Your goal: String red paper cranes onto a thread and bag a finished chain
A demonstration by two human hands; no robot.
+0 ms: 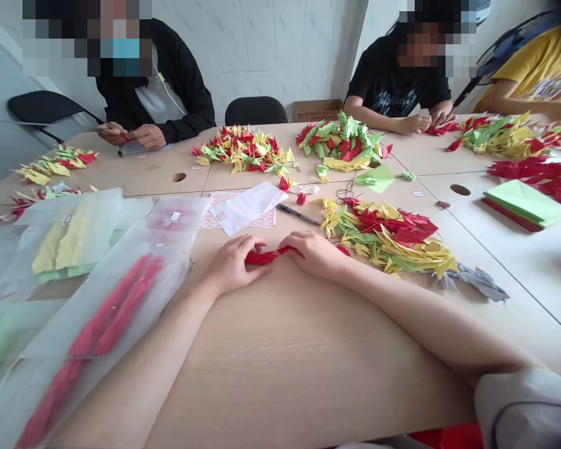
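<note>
My left hand (236,265) is closed around a short strand of red paper cranes (260,257), low over the table in front of me. My right hand (313,252) pinches the strand's right end, with the fingertips of both hands close together. The folds inside my palms are hidden. To the right of my right hand lies a heap of yellow, green and red paper cranes (393,234) in strands. A black pen (299,215) and a white paper slip (250,206) rest just beyond my hands.
Clear plastic bags (168,249) holding red, yellow and green strands cover the left side. Further piles of folded paper (245,149) line the far side, where several people work. Green square sheets (526,202) lie stacked at right. Holes (179,178) pierce the tabletop.
</note>
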